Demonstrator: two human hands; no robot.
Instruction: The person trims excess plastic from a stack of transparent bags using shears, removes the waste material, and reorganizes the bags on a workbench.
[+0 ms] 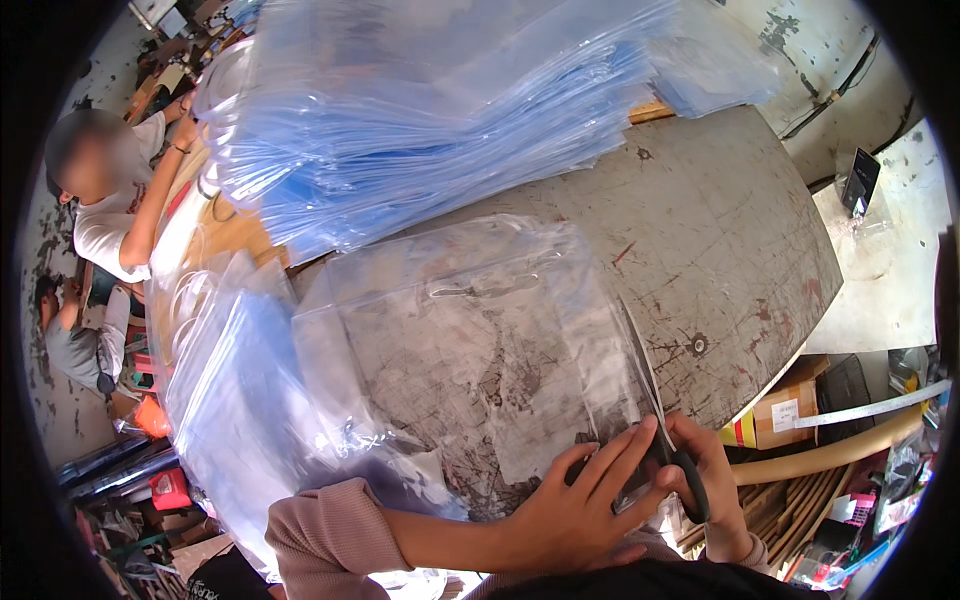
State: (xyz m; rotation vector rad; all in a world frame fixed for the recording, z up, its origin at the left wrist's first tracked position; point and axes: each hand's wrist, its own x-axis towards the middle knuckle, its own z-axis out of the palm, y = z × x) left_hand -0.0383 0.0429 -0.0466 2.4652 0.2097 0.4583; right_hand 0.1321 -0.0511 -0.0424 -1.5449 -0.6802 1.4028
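A clear plastic bag (450,350) lies flat on the worn grey tabletop in front of me. My right hand (715,480) is closed around the black handle of a pair of scissors (690,487), beside the bag's near right corner. Their long blades point away from me along the bag's right edge. Over the near right part of the bag, my left hand (585,505) has its fingers stretched out, the tips close to the scissors. Something dark shows partly under those fingers; I cannot tell what it is.
A tall stack of bluish clear plastic bags (430,150) covers the far side of the table (720,250). More bags with white handles (250,370) lie at the left. A phone (860,182) stands at the right, above cardboard boxes (790,405). Two people sit at the far left.
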